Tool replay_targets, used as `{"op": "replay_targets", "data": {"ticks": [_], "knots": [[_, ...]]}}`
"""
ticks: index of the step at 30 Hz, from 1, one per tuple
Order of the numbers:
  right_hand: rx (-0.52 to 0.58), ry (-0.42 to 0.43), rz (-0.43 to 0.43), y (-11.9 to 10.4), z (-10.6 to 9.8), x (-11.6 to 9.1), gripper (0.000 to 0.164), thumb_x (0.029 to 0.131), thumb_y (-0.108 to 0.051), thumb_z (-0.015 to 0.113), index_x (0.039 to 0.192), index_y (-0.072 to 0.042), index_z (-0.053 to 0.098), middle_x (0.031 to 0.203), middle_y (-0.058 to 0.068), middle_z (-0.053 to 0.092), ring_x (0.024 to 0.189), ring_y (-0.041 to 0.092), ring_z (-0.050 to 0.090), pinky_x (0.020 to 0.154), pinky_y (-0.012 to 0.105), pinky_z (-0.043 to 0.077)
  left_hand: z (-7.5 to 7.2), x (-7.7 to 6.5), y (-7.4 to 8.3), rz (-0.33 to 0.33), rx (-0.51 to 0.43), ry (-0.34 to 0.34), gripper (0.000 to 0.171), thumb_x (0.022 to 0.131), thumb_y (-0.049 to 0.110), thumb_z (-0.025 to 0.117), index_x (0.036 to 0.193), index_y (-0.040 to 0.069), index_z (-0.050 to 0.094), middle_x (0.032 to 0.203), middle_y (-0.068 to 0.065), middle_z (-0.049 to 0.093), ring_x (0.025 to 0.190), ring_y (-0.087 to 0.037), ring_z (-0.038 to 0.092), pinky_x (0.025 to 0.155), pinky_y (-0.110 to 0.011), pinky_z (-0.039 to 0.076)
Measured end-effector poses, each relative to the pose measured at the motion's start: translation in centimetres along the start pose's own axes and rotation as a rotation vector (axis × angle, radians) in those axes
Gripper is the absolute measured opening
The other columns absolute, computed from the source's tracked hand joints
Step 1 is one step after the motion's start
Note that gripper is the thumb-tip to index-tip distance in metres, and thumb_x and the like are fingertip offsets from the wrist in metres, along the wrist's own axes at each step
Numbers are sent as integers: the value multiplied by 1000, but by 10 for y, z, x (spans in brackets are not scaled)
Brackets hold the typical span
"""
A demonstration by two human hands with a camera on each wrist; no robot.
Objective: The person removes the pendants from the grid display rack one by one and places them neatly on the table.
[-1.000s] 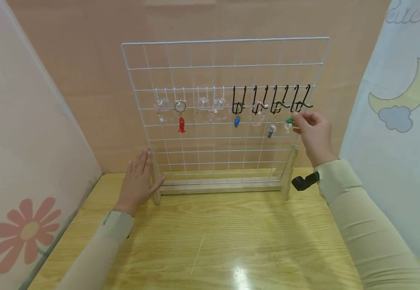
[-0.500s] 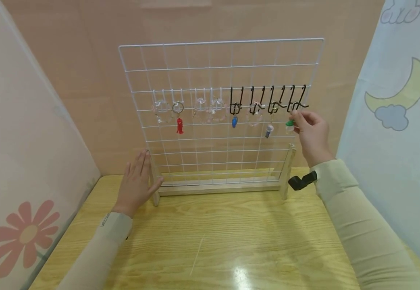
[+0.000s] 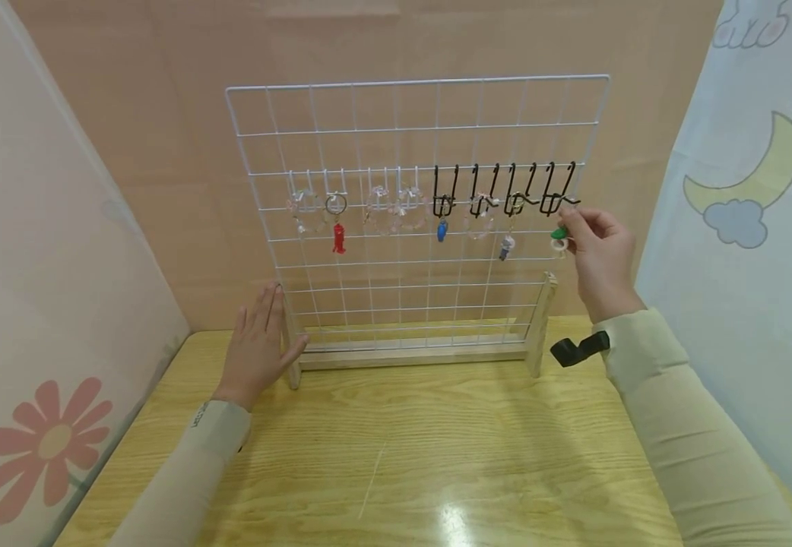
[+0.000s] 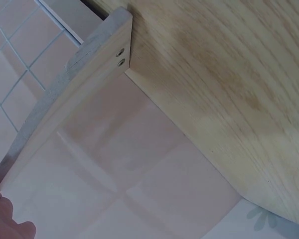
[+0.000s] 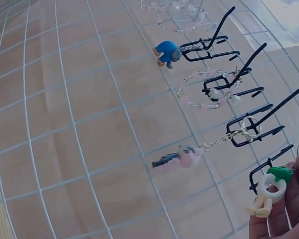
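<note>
Green-topped and white, the figure keychain hangs pinched in the right hand's grip, right of centre in the head view. It has shifted rightward from the rightmost black hook; I judge it free of that hook now, so not hung. The left hand, fingers straight, rests against the wooden upright, its grip holding nothing. The right wrist view shows the keychain's metal ring, indistinct from the head; only the left wrist view shows screws.
</note>
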State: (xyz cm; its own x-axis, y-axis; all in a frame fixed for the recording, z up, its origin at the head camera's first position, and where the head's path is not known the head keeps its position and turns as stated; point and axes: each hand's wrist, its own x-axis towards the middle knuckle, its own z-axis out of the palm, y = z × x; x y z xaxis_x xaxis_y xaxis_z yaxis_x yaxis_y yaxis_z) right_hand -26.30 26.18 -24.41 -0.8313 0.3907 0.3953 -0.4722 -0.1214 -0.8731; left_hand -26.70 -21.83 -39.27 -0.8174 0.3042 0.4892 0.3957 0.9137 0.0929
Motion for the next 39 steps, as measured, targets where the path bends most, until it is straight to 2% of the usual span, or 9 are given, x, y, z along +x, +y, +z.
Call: {"op": "replay_targets", "data": {"ticks": [8,14,18,23,29,39], "knots": [[34,-3,-27,-5,-2,-5,13,91,-16,78,90,-4,72,86,3,69,68,9,63,65,16,54,0,-2,-1,-9,28,-7,96,100,50,57,162,1,4,169,-19,9,155,-36,10,119,-65,14],[69,-9,-59,-9,-3,-13,17,89,-15,80,90,0,71,84,5,69,67,11,63,63,17,53,3,-3,-2,-16,51,-43,97,101,53,54,162,2,-1,170,-15,-1,156,-34,5,119,-66,14],[99,-46,-74,-9,0,-22,15,91,-12,77,91,2,71,84,6,68,67,12,63,62,18,53,3,-3,-3,-27,58,-59,98,101,52,55,162,3,-4,170,-14,-4,156,-33,2,120,-65,10],[129,-101,-75,-7,3,-35,9,94,-7,73,91,1,72,86,6,68,68,12,64,65,18,54,3,0,1,-22,43,-54,99,99,48,60,162,3,-3,170,-18,2,156,-32,1,120,-65,9],[182,-193,-5,2,10,-54,10,97,-4,67,90,0,73,85,4,69,69,12,63,60,19,53,3,1,3,-29,48,-49,99,99,45,61,162,1,-2,169,-18,2,156,-33,3,120,-64,8],[86,-308,112,30,15,-81,13,99,-12,66,94,-1,71,86,0,70,72,10,62,65,18,54,4,0,4,-47,61,-50,98,101,50,56,161,1,-3,170,-17,0,156,-33,2,121,-63,8]]}}
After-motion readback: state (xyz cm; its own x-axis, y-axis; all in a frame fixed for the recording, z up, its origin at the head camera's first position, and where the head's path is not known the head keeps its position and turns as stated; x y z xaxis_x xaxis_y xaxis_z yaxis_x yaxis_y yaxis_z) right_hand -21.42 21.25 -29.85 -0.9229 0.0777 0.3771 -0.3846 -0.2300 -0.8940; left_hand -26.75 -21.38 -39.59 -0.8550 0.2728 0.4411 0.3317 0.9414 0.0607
